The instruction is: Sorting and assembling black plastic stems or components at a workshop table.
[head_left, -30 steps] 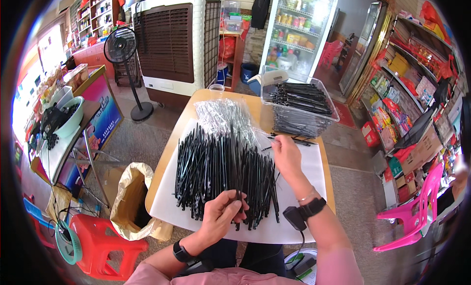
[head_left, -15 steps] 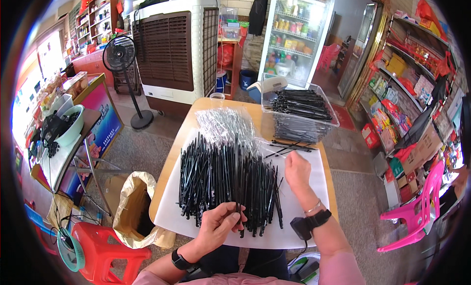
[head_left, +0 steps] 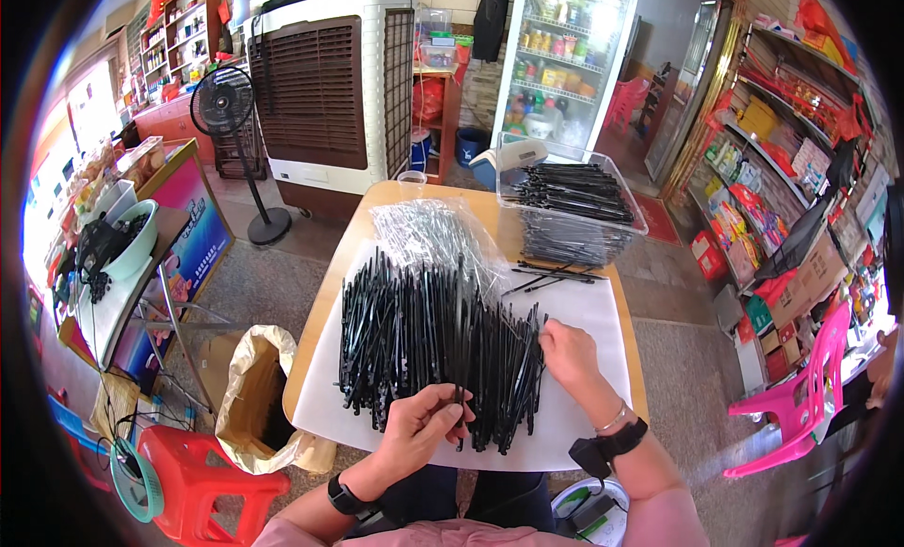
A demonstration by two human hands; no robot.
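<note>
A broad pile of thin black rods (head_left: 395,340), with small knobs at their ends, lies side by side on a white sheet (head_left: 603,382) on the table. At the pile's near edge my left hand (head_left: 428,423) pinches one upright black rod (head_left: 460,359) between thumb and fingers. My right hand (head_left: 569,354) is closed beside the pile's right edge, its fingertips next to the rod ends there. Whatever it holds is too small or hidden to make out. Behind the pile rests a clear plastic bag (head_left: 433,232) of thin silvery pieces.
At the table's far right stands a clear bin (head_left: 621,229) full of black rods, with a few loose rods (head_left: 556,276) before it. A clear cup (head_left: 411,182) sits at the far edge. Left of the table are an open sack (head_left: 247,406) and a red stool (head_left: 202,481).
My right hand has come down toward me, to the pile's right edge. The thin pale strand seen stretching from it no longer shows. My left hand stays nearly still.
</note>
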